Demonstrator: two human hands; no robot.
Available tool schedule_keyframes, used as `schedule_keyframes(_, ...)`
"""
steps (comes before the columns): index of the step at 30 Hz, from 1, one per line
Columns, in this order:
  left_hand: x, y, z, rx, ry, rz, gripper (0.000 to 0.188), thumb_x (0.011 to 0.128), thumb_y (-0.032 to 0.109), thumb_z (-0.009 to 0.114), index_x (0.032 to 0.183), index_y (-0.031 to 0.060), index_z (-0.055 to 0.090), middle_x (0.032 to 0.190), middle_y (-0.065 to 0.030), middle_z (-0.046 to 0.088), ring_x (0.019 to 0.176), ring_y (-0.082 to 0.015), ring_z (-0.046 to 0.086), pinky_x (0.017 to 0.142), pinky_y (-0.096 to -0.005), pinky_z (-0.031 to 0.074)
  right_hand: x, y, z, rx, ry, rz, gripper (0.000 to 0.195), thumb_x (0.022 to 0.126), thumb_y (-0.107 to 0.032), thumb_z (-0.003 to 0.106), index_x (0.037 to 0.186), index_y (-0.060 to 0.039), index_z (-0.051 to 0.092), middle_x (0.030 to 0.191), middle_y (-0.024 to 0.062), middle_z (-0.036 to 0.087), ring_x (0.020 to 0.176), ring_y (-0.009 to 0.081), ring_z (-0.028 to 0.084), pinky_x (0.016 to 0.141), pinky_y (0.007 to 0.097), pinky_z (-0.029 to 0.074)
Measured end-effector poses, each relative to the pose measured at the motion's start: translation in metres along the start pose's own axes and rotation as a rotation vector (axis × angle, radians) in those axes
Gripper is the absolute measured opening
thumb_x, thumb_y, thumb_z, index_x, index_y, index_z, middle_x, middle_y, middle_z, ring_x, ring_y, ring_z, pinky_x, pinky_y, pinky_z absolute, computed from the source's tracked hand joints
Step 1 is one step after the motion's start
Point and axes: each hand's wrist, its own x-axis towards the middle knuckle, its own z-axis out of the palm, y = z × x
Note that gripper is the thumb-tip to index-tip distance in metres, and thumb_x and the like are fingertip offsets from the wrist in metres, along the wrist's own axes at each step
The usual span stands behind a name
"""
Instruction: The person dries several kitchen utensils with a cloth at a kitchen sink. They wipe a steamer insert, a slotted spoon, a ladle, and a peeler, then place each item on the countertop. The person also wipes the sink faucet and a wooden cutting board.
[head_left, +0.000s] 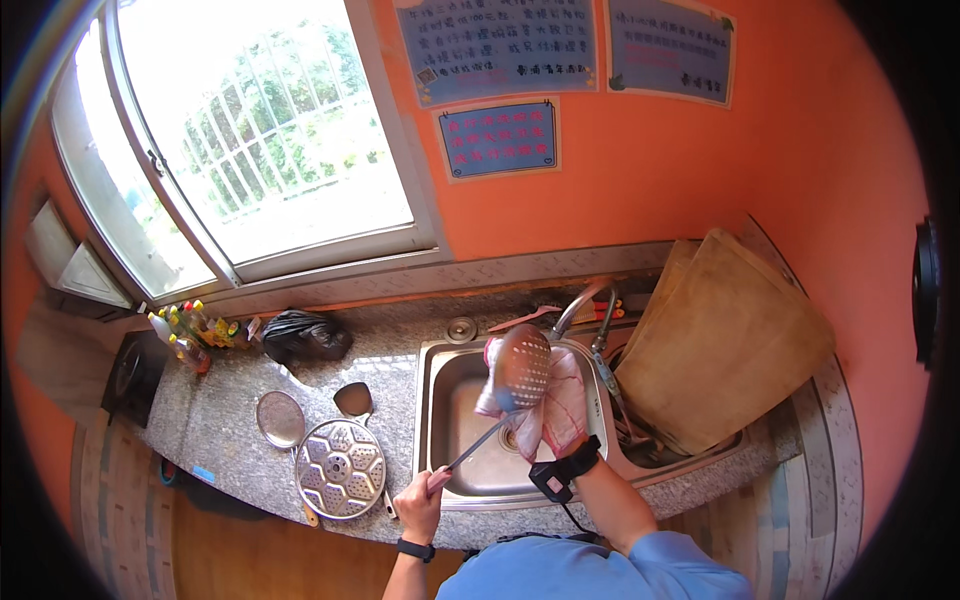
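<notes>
My left hand grips the handle of a perforated metal skimmer near its end. The skimmer's bowl is held up over the left basin of a stainless steel sink. Behind and beside the bowl is a pale pink and white cloth, with darker edging. My right hand is in the cloth and mostly hidden by it; only the part near the wrist shows. The cloth touches the skimmer's bowl. Below them, the basin's drain is partly covered.
A round steamer rack, a fine mesh strainer and a dark spatula lie left of the sink. Large wooden boards lean over the right basin. The faucet rises behind. Bottles and a black plastic bag stand farther left.
</notes>
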Motion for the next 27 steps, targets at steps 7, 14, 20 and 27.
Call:
schedule_keyframes(7, 0.000, 0.017, 0.012, 0.104, -0.033, 0.038, 0.013, 0.081, 0.023, 0.071, 0.076, 0.0123, 0.065, 0.061, -0.0112, 0.058, 0.055, -0.0309, 0.060, 0.049, -0.0425, 0.044, -0.008, 0.013, -0.031, 0.013, 0.032, 0.109, 0.066, 0.090, -0.058, 0.043, 0.123, -0.0008, 0.051, 0.115, 0.0258, 0.057, 0.102, 0.0368, 0.058, 0.072, 0.0469, 0.050)
schedule_keyframes(14, 0.010, 0.001, -0.004, -0.202, -0.405, -0.138, 0.026, 0.075, 0.022, 0.074, 0.064, 0.0035, 0.059, 0.058, -0.0164, 0.058, 0.054, -0.0322, 0.060, 0.051, -0.0383, 0.046, -0.016, 0.015, -0.039, 0.070, 0.003, -0.015, 0.044, 0.097, -0.043, 0.045, 0.084, -0.0031, 0.060, 0.079, 0.0112, 0.058, 0.084, 0.0277, 0.060, 0.075, 0.0410, 0.051)
schedule_keyframes(20, 0.019, 0.007, -0.029, 0.154, 0.127, 0.009, 0.030, 0.072, 0.012, 0.071, 0.053, 0.0087, 0.047, 0.051, -0.0092, 0.050, 0.047, -0.0284, 0.052, 0.044, -0.0407, 0.038, -0.020, -0.007, 0.004, -0.994, 0.054, -0.322, 0.038, 0.097, -0.027, 0.041, 0.110, 0.0040, 0.057, 0.103, 0.0198, 0.063, 0.096, 0.0292, 0.063, 0.080, 0.0412, 0.055)
schedule_keyframes(27, 0.016, 0.003, -0.041, 0.422, 0.217, -0.049, 0.021, 0.074, 0.012, 0.068, 0.060, 0.0078, 0.052, 0.059, -0.0111, 0.053, 0.054, -0.0324, 0.054, 0.051, -0.0443, 0.040, -0.032, -0.030, -0.017, -1.440, 0.421, -0.896, 0.025, 0.086, -0.013, 0.052, 0.102, 0.0050, 0.059, 0.095, 0.0142, 0.064, 0.083, 0.0223, 0.064, 0.075, 0.0309, 0.051)
